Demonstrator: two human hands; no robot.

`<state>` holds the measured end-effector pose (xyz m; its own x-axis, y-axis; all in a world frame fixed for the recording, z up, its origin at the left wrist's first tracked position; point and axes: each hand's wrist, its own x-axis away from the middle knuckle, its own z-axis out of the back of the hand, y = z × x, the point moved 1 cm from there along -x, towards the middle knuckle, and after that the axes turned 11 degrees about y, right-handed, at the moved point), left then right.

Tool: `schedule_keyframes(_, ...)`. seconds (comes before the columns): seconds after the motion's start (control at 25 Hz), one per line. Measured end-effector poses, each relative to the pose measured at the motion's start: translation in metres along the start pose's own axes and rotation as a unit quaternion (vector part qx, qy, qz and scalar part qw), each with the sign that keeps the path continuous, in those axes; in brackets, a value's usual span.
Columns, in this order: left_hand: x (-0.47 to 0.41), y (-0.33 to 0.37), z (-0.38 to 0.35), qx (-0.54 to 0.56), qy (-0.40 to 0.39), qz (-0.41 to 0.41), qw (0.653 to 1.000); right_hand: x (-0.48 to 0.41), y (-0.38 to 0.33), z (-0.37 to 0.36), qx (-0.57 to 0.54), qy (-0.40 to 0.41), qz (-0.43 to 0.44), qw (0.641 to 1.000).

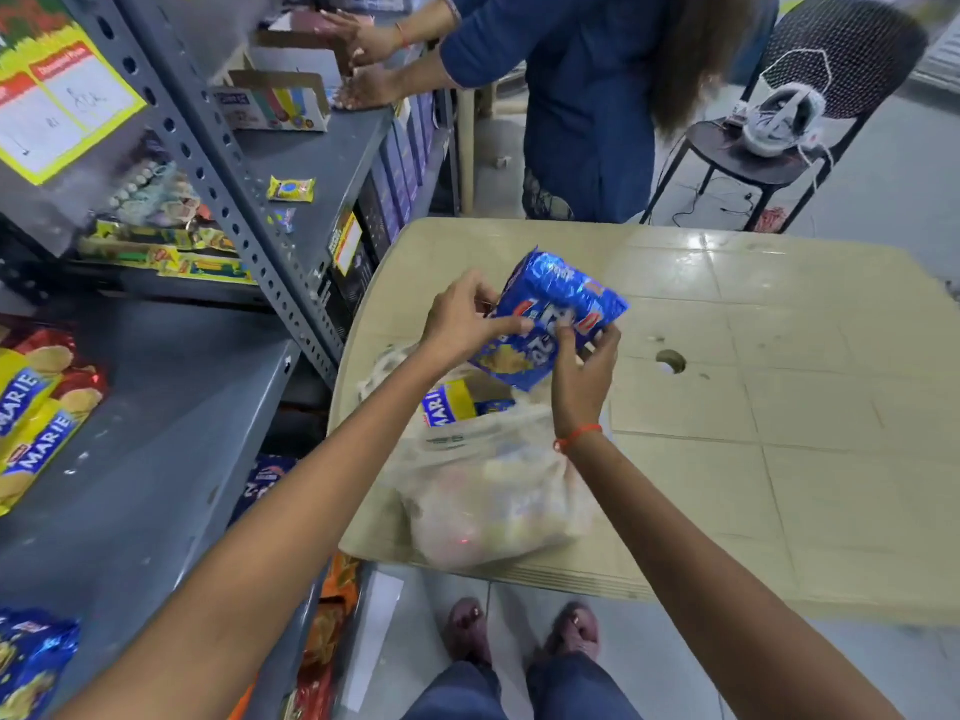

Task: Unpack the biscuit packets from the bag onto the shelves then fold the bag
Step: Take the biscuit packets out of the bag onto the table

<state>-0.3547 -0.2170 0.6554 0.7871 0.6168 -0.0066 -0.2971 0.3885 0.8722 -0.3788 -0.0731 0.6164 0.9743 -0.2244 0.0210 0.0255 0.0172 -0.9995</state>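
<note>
Both forearms reach over the translucent plastic bag (pixel 488 491) on the beige table (pixel 779 407). Left hand (pixel 462 317) and right hand (pixel 584 376) together grip a blue biscuit packet (pixel 558 309) above the bag's mouth.

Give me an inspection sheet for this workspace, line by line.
Surface: beige table with a hole, mostly bare.
Job's things: blue packet held above the bag; the bag lies on the table, packets still inside; Marie packets on the grey shelf.
Clutter: small yellow packet on an upper shelf.
Hands: left hand and right hand both grip the blue packet.
Cables: wires under the chair.
Surroundings: second person at the shelves.
</note>
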Motion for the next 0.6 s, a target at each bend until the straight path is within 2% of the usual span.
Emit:
schedule_keyframes(0.08, 0.003, 0.016, -0.033, 0.063, 0.009, 0.028, 0.998, -0.030, -0.008, 0.019, 0.009, -0.001, 0.017, 1.000)
schedule_keyframes(0.16, 0.006, 0.025, -0.080, 0.066, 0.013, 0.065, 0.996, -0.064, -0.008, 0.048, 0.045, 0.018, -0.007, 0.999)
schedule_keyframes(0.24, 0.012, 0.028, -0.133, 0.051, 0.009, 0.129, 0.990, -0.100, 0.008, 0.082, 0.117, 0.028, -0.039, 0.992)
schedule_keyframes(0.32, 0.016, 0.023, -0.189, 0.042, -0.025, 0.186, 0.981, -0.130, 0.032, 0.114, 0.200, -0.005, -0.045, 0.979)
schedule_keyframes(0.48, 0.021, 0.005, -0.276, 0.015, -0.094, 0.226, 0.969, -0.179, 0.077, 0.158, 0.281, -0.079, -0.057, 0.955)
schedule_keyframes(0.6, 0.029, 0.009, -0.296, -0.039, -0.144, 0.197, 0.969, -0.195, 0.091, 0.163, 0.298, -0.121, -0.058, 0.945)
